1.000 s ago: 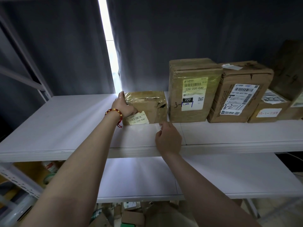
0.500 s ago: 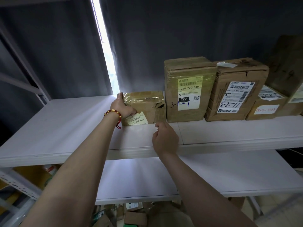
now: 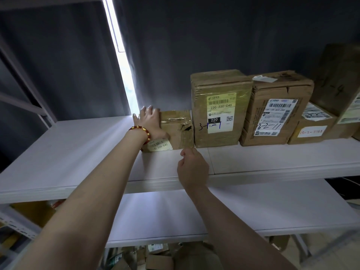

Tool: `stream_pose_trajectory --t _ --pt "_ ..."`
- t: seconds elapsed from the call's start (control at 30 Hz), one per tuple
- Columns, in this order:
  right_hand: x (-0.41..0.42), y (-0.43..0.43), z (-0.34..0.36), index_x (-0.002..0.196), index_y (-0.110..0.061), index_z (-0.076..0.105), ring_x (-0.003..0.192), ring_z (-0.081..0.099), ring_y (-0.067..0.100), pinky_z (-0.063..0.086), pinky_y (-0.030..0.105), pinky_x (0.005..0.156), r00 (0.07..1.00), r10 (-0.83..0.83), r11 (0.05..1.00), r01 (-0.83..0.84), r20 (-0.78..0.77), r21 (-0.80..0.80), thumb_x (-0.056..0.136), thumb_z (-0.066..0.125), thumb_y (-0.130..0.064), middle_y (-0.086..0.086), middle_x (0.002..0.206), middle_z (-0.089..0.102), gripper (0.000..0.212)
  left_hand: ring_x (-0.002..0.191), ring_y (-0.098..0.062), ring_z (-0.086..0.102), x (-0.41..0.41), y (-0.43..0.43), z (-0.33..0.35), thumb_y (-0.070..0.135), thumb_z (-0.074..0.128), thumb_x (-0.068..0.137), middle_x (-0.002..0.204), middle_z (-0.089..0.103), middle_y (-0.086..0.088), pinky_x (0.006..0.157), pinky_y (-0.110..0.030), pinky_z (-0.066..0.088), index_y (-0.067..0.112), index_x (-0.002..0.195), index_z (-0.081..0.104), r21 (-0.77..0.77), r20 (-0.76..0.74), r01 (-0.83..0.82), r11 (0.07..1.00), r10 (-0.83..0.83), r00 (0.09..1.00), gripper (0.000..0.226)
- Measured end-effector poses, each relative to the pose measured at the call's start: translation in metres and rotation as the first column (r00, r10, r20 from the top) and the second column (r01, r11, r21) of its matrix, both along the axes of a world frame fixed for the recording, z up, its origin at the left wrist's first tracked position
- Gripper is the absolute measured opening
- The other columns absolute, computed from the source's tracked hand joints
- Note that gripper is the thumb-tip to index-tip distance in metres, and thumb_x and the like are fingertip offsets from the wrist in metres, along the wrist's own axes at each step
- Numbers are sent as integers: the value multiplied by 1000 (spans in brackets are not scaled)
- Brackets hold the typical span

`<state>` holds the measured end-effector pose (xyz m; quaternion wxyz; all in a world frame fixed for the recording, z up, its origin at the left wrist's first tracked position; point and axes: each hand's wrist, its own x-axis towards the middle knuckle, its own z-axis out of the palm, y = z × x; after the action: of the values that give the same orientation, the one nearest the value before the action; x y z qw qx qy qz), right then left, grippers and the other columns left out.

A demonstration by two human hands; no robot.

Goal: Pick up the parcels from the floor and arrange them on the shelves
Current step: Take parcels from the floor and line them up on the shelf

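Note:
A small taped cardboard parcel (image 3: pixel 179 129) with a yellow label sits on the upper white shelf (image 3: pixel 78 152), right against a taller parcel (image 3: pixel 218 110) marked 3-1-1. My left hand (image 3: pixel 151 123), with a red bead bracelet at the wrist, lies over the small parcel's left end, fingers stretched toward the back and thumb on its front face. Just at the parcel's lower right front corner is my right hand (image 3: pixel 192 168), fingers loosely curled and holding nothing.
Further right on the same shelf stand another labelled box (image 3: pixel 276 110), a low box (image 3: pixel 311 129) and a dark box (image 3: pixel 339 78). A lower white shelf (image 3: pixel 253 207) lies beneath. Several parcels (image 3: pixel 155 258) lie on the floor below. A grey shelf upright (image 3: pixel 29 75) rises at the left.
My left hand has shifted from gripping the small parcel's left side to lying flatter over its top. The parcel now sits tight against the tall box. My right hand stays at the front corner.

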<state>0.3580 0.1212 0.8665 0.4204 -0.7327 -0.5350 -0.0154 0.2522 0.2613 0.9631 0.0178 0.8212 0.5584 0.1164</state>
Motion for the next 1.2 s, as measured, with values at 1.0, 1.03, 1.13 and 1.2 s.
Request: stream_pose_trajectory --t 1.0,1.03,1.13,1.2 --pt "13 -7 11 93 -16 68 85 63 23 49 31 74 948 105 990 -128 -300 -59 80 57 -6 1 89 68 20 149 -30 11 16 -33 -19 60 76 66 162 16 -5 119 -57 8 28 151 21 97 -63 12 995 -6 998 106" --pt "16 -7 13 91 -15 69 79 63 21 49 29 72 916 102 992 -124 -389 -31 80 59 -5 -2 81 66 18 149 -29 11 17 -33 -19 62 76 66 162 16 -4 119 -57 9 29 151 21 95 -64 5 995 1 998 106" --pt "25 -10 17 87 -11 69 62 52 10 42 21 67 847 119 993 -114 -518 42 78 60 -1 -12 63 52 16 150 -27 9 21 -34 -20 63 75 68 163 15 -3 119 -55 8 29 152 23 101 -41 -22 995 26 999 105" --pt "28 -13 17 86 -10 69 58 47 3 39 15 62 839 146 989 -132 -524 65 78 60 2 -13 62 49 17 149 -27 10 23 -37 -23 60 75 68 163 16 -4 120 -54 9 26 152 24 114 -8 -37 993 38 999 103"
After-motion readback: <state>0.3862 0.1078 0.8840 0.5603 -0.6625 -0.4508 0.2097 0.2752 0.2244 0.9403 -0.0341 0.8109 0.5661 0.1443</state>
